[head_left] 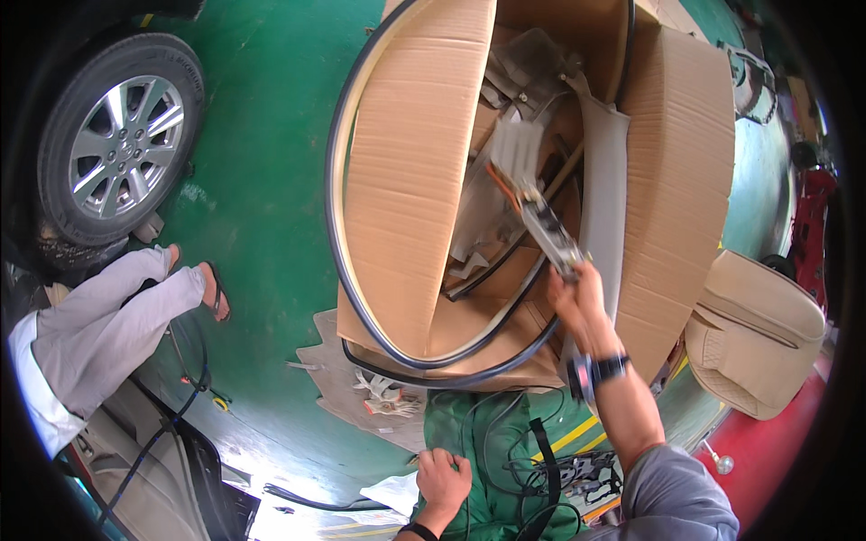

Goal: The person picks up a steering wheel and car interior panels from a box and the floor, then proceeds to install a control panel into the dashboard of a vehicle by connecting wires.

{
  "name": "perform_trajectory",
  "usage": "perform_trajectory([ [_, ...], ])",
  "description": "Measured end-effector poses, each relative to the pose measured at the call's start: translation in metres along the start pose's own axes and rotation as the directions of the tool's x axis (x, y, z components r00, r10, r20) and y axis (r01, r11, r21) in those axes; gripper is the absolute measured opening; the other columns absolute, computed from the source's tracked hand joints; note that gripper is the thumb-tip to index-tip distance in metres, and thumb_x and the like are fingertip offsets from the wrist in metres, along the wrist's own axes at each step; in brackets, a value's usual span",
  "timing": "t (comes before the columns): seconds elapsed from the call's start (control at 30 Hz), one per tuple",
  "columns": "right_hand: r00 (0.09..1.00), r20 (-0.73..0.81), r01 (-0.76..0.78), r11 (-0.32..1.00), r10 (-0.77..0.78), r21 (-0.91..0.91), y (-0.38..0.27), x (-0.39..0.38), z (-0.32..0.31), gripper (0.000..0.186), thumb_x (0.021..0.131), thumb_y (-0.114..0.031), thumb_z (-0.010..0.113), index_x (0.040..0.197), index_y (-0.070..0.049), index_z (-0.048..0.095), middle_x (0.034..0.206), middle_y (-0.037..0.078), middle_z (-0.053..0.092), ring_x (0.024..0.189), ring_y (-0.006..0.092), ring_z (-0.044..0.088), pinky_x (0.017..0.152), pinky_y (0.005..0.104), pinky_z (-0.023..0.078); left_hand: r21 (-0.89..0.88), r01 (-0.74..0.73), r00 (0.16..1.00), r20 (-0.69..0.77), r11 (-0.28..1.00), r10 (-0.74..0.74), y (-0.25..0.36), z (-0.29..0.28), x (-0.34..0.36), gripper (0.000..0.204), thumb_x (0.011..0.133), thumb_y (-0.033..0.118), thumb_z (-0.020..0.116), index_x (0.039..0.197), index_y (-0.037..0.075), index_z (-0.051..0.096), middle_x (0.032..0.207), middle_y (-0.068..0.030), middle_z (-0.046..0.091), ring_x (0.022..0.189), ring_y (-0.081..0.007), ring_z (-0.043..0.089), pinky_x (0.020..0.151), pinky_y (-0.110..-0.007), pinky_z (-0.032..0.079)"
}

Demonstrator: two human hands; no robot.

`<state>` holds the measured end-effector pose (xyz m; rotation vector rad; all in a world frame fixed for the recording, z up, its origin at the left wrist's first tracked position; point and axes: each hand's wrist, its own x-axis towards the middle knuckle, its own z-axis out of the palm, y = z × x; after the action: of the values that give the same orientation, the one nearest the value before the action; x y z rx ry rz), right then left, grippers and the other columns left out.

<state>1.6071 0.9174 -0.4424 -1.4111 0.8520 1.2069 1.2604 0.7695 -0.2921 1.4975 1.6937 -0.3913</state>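
My right hand, with a dark watch on its wrist, reaches over a large open cardboard box. It grips one end of a long grey-and-silver car part with a pale, flat, blurred far end and an orange strip; its exact kind is unclear. Inside the box lie several grey trim pieces and dark strips. A long grey pillar trim stands along the box's right side. Looped over the left flap is a black-and-beige rubber door seal. Low in the middle, my left hand is closed; whatever its fingers hold is hidden.
A car wheel stands at the upper left. Below it, a person's legs extend beside an open car door. White gloves lie on a grey mat. A beige door panel leans at the right; cables hang near me.
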Motion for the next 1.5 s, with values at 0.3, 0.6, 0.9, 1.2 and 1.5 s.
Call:
perform_trajectory([
  [0.3,0.979,-0.157,0.074,0.947,-0.129,-0.314,-0.003,-0.235,-0.146,0.024,0.084,-0.016,0.045,0.099,-0.001,0.057,0.082,0.011,0.065,0.064,0.0203,0.059,0.051,0.0271,0.043,0.046,0.046,0.997,-0.067,0.998,-0.043,0.022,0.021,-0.016,0.019,0.078,0.020,0.063,0.077,0.008,0.048,0.087,-0.0152,0.050,0.083,-0.0379,0.057,0.069,-0.052,0.048],
  [0.6,0.996,0.019,0.067,0.562,-0.092,-0.824,-0.041,-0.348,-0.163,0.014,0.081,-0.006,0.049,0.090,0.002,0.057,0.070,0.008,0.060,0.051,0.0164,0.054,0.050,0.0286,0.046,-0.290,0.169,0.985,0.020,0.942,-0.171,0.009,0.026,-0.065,0.050,0.077,0.024,0.078,0.113,0.001,0.052,0.108,-0.0207,0.056,0.098,-0.0385,0.058,0.083,-0.044,0.050],
  [0.9,0.946,0.319,0.284,0.327,0.060,-0.902,-0.064,-0.410,-0.150,0.019,0.076,-0.005,0.048,0.088,0.001,0.061,0.070,0.005,0.061,0.058,0.0134,0.054,0.053,0.0274,0.044,-0.968,0.251,0.958,0.250,0.006,0.143,0.042,-0.107,-0.147,0.069,0.078,0.014,0.074,0.139,0.002,0.044,0.136,-0.0130,0.050,0.123,-0.0308,0.050,0.104,-0.046,0.042],
  [1.2,0.742,0.652,0.452,0.602,0.155,-0.658,-0.050,-0.457,-0.150,0.037,0.072,0.002,0.044,0.102,0.004,0.065,0.090,0.005,0.068,0.079,0.0131,0.061,0.072,0.0245,0.048,-0.856,0.199,0.979,0.195,-0.477,0.059,0.057,-0.145,-0.254,0.050,0.087,0.017,0.070,0.131,0.000,0.053,0.127,-0.0120,0.060,0.118,-0.0292,0.058,0.099,-0.045,0.046],
  [1.5,0.515,0.777,0.600,0.495,0.362,-0.628,-0.022,-0.543,-0.154,0.040,0.073,0.004,0.045,0.108,0.004,0.064,0.098,0.005,0.069,0.087,0.0123,0.062,0.080,0.0256,0.049,-0.840,-0.129,0.989,-0.067,-0.527,-0.135,0.015,-0.129,-0.392,0.047,0.084,-0.001,0.069,0.128,0.001,0.053,0.118,-0.0106,0.063,0.097,-0.0215,0.065,0.089,-0.038,0.052],
])
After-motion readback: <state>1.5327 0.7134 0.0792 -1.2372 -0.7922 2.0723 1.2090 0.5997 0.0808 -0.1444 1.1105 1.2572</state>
